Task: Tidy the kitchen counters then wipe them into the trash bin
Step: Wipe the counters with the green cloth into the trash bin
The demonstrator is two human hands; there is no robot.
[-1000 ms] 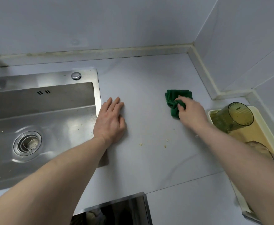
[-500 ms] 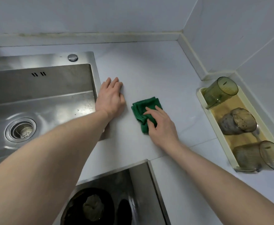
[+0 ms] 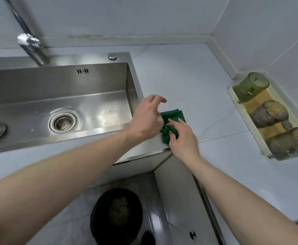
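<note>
Right hand (image 3: 181, 138) pressing the bunched green cloth (image 3: 173, 121) flat-fingered at the counter's (image 3: 189, 76) near edge; left hand (image 3: 147, 119) lifted just left of it, fingers loosely spread, holding nothing; trash bin (image 3: 116, 216) directly below on the floor; risk judged: crumbs swept too far left, dropping into the sink (image 3: 56, 96) or missing the bin.

- The right hand (image 3: 182, 138) presses a green cloth (image 3: 173, 117) onto the surface (image 3: 189, 82) near its front corner.
- The left hand (image 3: 147, 119) hovers beside the cloth, fingers loosely curled, holding nothing.
- A steel sink (image 3: 38, 82) lies left.
- A tray (image 3: 233, 96) with three tipped cups sits right.
- A black bin (image 3: 100, 206) stands below.
</note>
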